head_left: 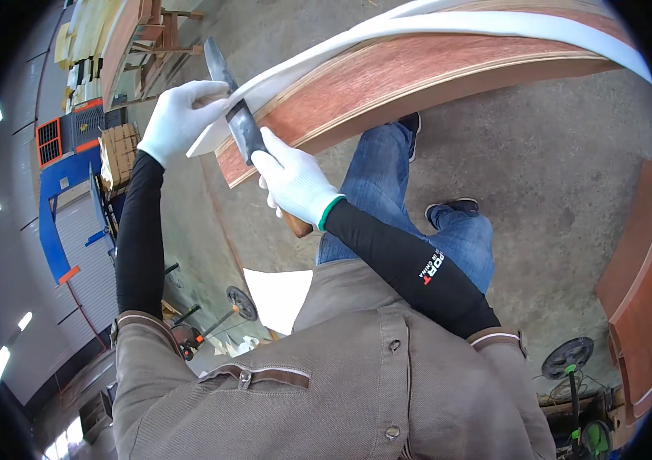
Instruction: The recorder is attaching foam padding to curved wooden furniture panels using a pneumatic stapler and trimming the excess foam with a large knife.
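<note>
A broad dark-bladed knife (245, 132) with a wooden handle is in my right hand (299, 182), whose gloved fingers wrap round it. Its blade points up and to the left, lying across a white foam strip (307, 67). My left hand (184, 116), also in a white glove, pinches the strip near its loose end, close beside the blade. Along the top edge of a curved reddish plywood piece (387, 80) runs the foam. The plywood's near end lies just below the blade; its far end passes out at the upper right.
My legs in jeans (376, 172) are below the plywood, on a concrete floor (556, 153). Curved reddish panels (644, 284) stand at the right, near a black wheel (569, 358). A white sheet (278, 299) is by my waist. Wooden frames (153, 38) and a cardboard stack (119, 153) are at the left.
</note>
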`<state>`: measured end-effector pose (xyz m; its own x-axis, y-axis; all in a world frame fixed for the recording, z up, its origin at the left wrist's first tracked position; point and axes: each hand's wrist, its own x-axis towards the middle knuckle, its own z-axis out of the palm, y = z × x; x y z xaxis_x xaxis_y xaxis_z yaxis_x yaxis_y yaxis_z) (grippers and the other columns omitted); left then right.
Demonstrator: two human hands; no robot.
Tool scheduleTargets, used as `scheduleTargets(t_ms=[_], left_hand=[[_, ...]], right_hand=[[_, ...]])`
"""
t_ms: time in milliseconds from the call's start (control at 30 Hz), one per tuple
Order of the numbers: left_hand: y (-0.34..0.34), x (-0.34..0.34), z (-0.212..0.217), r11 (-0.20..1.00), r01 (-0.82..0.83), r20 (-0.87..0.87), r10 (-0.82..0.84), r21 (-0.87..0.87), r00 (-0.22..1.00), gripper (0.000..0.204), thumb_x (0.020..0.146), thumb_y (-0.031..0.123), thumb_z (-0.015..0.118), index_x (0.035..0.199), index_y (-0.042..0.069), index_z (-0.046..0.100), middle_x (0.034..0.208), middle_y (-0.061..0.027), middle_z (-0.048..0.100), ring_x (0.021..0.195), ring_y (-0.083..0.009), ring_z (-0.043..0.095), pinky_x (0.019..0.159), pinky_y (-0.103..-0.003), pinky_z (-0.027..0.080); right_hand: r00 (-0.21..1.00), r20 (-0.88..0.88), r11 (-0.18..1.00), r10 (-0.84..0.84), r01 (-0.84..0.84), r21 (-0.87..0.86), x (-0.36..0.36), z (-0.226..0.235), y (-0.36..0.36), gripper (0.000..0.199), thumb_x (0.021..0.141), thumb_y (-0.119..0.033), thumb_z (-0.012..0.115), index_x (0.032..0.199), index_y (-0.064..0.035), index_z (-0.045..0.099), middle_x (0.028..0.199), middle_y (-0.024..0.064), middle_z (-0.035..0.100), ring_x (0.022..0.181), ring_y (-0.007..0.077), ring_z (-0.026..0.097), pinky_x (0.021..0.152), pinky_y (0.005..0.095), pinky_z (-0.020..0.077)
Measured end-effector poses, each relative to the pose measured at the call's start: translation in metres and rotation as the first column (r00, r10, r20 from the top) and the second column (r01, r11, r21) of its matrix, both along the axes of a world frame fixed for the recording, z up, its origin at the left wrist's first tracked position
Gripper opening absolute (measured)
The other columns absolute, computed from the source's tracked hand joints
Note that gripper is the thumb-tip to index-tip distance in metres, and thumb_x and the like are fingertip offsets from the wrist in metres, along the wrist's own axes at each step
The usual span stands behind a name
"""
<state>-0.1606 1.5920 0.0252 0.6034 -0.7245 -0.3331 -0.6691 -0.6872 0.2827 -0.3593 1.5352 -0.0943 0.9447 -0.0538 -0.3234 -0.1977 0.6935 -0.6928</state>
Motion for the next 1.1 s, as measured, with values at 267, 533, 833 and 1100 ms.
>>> scheduleTargets(t_ms=[267, 533, 833, 1100], left_hand=[[0.028, 0.011, -0.007, 0.987, 0.002, 0.115, -0.02, 0.158, 0.993, 0.024, 0.086, 0.019, 0.075, 0.1, 0.0, 0.077, 0.088, -0.0141, 0.075, 0.075, -0.0162, 0.069, 0.075, -0.03, 0.054], [0.035, 0.011, -0.007, 0.992, 0.022, 0.077, -0.032, 0.123, 0.997, 0.026, 0.089, 0.018, 0.073, 0.106, -0.002, 0.075, 0.087, -0.0098, 0.075, 0.076, -0.012, 0.066, 0.074, -0.027, 0.053], [0.035, 0.013, -0.008, 0.991, -0.029, 0.05, 0.023, 0.132, 0.999, 0.024, 0.089, 0.018, 0.074, 0.106, 0.001, 0.076, 0.093, -0.013, 0.075, 0.082, -0.0152, 0.07, 0.078, -0.029, 0.054], [0.072, 0.016, 0.0, 0.993, -0.053, 0.042, 0.049, 0.107, 0.998, 0.032, 0.088, 0.018, 0.076, 0.113, -0.001, 0.074, 0.102, -0.0129, 0.075, 0.09, -0.0163, 0.07, 0.084, -0.03, 0.054]], right_hand=[[0.997, -0.03, 0.995, 0.072, -0.07, 0.067, -0.019, 0.01, -0.005, 0.062, 0.103, -0.028, 0.054, 0.159, -0.0109, 0.032, 0.081, 0.0059, 0.06, 0.054, 0.0125, 0.058, 0.046, 0.0288, 0.0498], [0.96, -0.116, 0.967, 0.253, -0.255, -0.004, -0.106, 0.021, -0.023, 0.061, 0.104, -0.028, 0.051, 0.158, -0.0066, 0.031, 0.082, 0.0054, 0.062, 0.055, 0.0104, 0.058, 0.051, 0.0261, 0.0503], [0.996, -0.014, 0.993, 0.086, -0.085, 0.077, 0.006, 0.006, 0.027, 0.061, 0.102, -0.028, 0.054, 0.158, -0.0137, 0.034, 0.08, 0.0051, 0.058, 0.053, 0.0131, 0.056, 0.047, 0.0312, 0.0487], [0.993, -0.058, 0.992, 0.099, -0.094, 0.078, 0.006, 0.016, 0.026, 0.062, 0.099, -0.029, 0.052, 0.155, -0.007, 0.036, 0.073, 0.0071, 0.059, 0.052, 0.0152, 0.058, 0.049, 0.033, 0.0518]])
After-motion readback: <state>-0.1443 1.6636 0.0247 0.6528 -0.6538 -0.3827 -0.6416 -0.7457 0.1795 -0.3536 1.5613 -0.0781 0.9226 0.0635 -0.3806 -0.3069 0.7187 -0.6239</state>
